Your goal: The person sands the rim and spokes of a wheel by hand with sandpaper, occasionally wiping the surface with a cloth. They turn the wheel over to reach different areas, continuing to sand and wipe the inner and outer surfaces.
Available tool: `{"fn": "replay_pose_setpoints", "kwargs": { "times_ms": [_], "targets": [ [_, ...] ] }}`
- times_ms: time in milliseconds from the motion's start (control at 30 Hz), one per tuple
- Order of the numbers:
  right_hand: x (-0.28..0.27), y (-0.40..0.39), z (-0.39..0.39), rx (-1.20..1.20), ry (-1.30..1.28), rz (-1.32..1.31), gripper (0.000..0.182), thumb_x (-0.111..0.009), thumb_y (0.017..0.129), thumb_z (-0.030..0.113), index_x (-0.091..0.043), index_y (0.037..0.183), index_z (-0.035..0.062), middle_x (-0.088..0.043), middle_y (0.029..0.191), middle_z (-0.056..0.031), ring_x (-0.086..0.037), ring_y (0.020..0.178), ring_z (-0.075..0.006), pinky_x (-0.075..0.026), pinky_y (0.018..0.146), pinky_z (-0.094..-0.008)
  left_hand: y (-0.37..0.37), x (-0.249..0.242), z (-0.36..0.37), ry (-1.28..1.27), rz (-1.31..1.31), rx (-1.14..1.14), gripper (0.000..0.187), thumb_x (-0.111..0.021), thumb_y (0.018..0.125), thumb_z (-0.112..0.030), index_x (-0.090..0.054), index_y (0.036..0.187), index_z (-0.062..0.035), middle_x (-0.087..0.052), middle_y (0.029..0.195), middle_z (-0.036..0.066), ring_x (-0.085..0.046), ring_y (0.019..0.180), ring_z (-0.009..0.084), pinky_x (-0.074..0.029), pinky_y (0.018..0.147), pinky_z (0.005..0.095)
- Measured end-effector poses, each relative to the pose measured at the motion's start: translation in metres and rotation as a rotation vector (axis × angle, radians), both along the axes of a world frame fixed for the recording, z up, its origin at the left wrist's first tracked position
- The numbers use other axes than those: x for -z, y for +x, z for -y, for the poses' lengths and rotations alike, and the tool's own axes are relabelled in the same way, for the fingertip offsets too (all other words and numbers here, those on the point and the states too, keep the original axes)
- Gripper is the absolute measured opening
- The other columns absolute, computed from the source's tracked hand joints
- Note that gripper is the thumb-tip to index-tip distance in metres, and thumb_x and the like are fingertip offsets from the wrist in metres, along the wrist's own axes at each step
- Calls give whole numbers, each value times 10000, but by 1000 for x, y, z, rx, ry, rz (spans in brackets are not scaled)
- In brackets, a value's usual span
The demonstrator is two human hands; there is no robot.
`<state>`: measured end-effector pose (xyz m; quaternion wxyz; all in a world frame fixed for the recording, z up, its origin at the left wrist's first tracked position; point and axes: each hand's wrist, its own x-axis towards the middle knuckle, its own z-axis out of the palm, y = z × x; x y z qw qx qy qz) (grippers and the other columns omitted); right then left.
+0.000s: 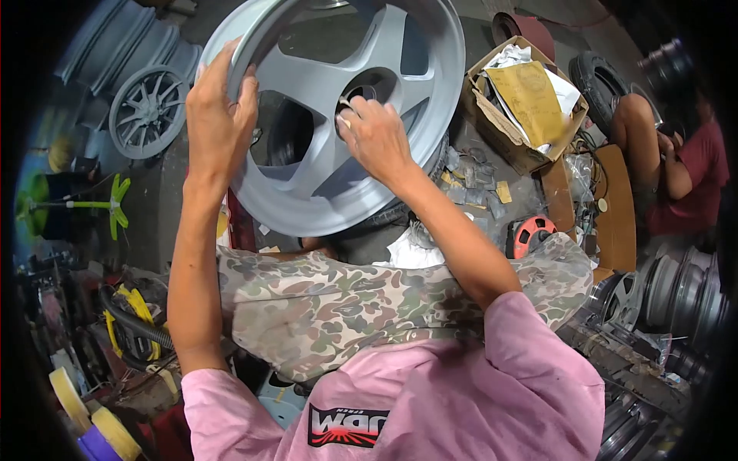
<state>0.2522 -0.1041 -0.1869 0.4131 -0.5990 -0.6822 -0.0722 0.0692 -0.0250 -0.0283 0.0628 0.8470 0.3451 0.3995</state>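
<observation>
A grey car wheel rim (323, 207) with broad spokes stands tilted in front of me, above my camouflage-clad lap. My left hand (219, 115) grips its outer lip on the left, thumb inside and fingers around the outside. At the hub my right hand (374, 138) is closed, fingertips bunched against the edge of the round centre recess (369, 84). A small pale bit shows at those fingertips; what it is I cannot make out. Part of a black tyre (288, 134) shows through the opening between the spokes.
A cardboard box (530, 157) of papers sits right of the rim, near a red and black round tool (530, 233). Another person (684, 169) sits at far right. More wheels (150, 111) stand left, above a green stand (92, 204). Tape rolls (69, 399) lie lower left.
</observation>
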Motion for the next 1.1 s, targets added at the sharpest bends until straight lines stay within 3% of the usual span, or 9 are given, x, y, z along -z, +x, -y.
{"fn": "replay_pose_setpoints", "kwargs": {
  "times_ms": [167,333,533,633,867,967,1000,1067,1100],
  "targets": [
    [45,38,30,8,-348,53,251,-588,1025,208,-722,1153,39,-697,1086,-124,-667,966,-307,-495,811,-405,2,0,0,-13,20,35,376,-624,926,-38,-623,1297,18,-686,1142,288,-662,992,472,-496,957,478],
    [4,40,10,18,2,-442,263,-599,1012,208,-725,1165,36,-664,1017,-173,-669,858,-389,-517,743,-497,2,2,-3,65,-8,24,386,-630,915,-41,-623,1293,33,-694,1171,260,-647,1068,467,-481,989,482],
    [9,20,6,-42,14,73,227,-664,963,170,-713,1145,45,-611,955,-133,-640,848,-327,-472,735,-431,-2,3,-5,102,-32,12,395,-634,911,-50,-626,1296,39,-666,1259,265,-629,1163,450,-463,1060,468],
    [18,39,-14,25,58,40,212,-712,885,142,-701,1081,60,-583,946,-84,-611,864,-276,-441,721,-412,-2,7,-12,210,-78,25,427,-651,952,-63,-598,1368,15,-708,1145,262,-725,990,328,-542,911,385],
    [15,29,-8,-100,66,75,82,-681,922,125,-671,939,45,-612,944,-97,-627,853,-312,-436,713,-443,-5,6,-12,210,-92,9,426,-660,951,-76,-601,1363,13,-706,1163,270,-723,995,347,-544,904,390],
    [15,35,-22,143,7,-35,155,-727,872,223,-701,948,90,-612,977,-41,-612,881,-242,-453,741,-412,-6,6,-11,201,-103,6,435,-662,951,-81,-597,1373,7,-707,1156,267,-725,978,342,-557,861,381],
    [12,38,-21,144,12,-34,155,-727,872,223,-701,948,90,-612,977,-41,-612,881,-242,-453,741,-412,-6,6,-11,210,-108,-6,438,-661,952,-85,-595,1376,5,-707,1151,262,-727,970,342,-562,843,377],
    [-10,39,-9,-174,80,164,145,-696,906,219,-705,960,84,-617,961,-75,-624,879,-282,-472,775,-411,-4,7,-11,211,-110,-16,440,-661,953,-89,-594,1378,2,-707,1147,257,-728,962,342,-566,826,373],
    [-21,40,-6,-207,23,252,165,-665,954,193,-684,995,35,-611,926,-148,-623,848,-358,-492,754,-455,-4,7,-11,188,-99,-5,439,-660,955,-95,-595,1379,0,-707,1153,255,-729,953,342,-568,825,370]
  ]
}}
